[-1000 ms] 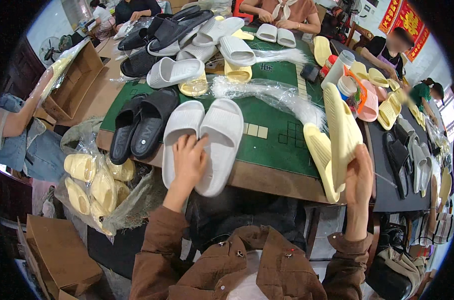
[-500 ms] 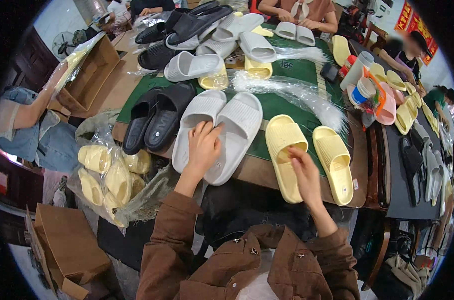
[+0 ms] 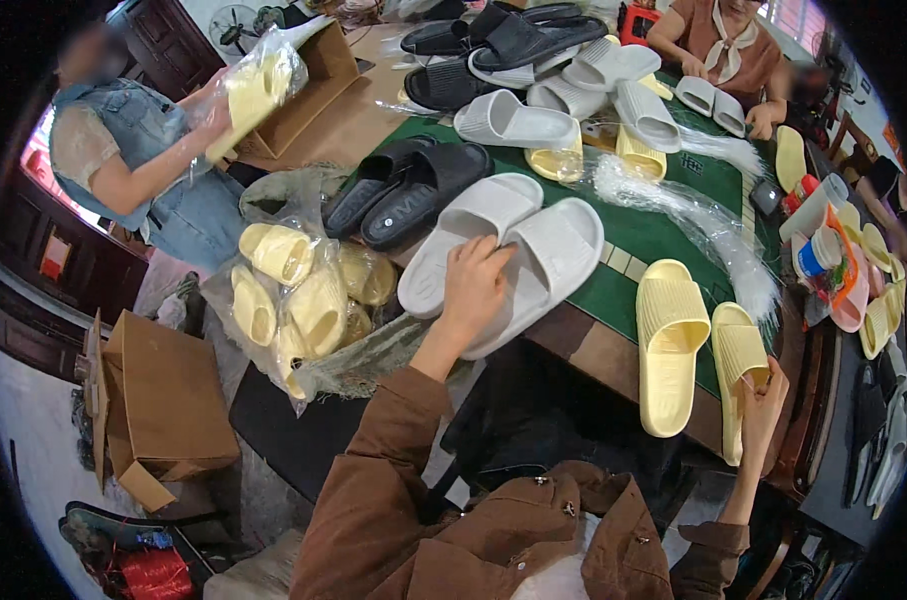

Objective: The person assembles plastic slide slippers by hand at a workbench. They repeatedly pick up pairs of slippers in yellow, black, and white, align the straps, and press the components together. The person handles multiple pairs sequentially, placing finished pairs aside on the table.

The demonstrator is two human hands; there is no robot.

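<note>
A pair of light grey slippers lies side by side at the table's near edge. My left hand is closed on them where their inner edges meet, fingertips by the straps. To the right rests a pair of yellow slippers; the left yellow slipper lies flat and untouched. My right hand grips the side of the right yellow slipper, its fingers at the opening below the strap. That slipper looks tilted onto its edge. Black slippers sit just left of the grey pair.
Bagged yellow slippers fill a sack at the left. A co-worker holds bagged yellow slippers by an open carton. Clear plastic bags and mixed slippers cover the green mat. Another carton stands lower left.
The view has swung left, shifting the scene rightward. My right hand has gone from the left yellow slipper to the right one, which has tipped. My left hand stays at the grey pair.
</note>
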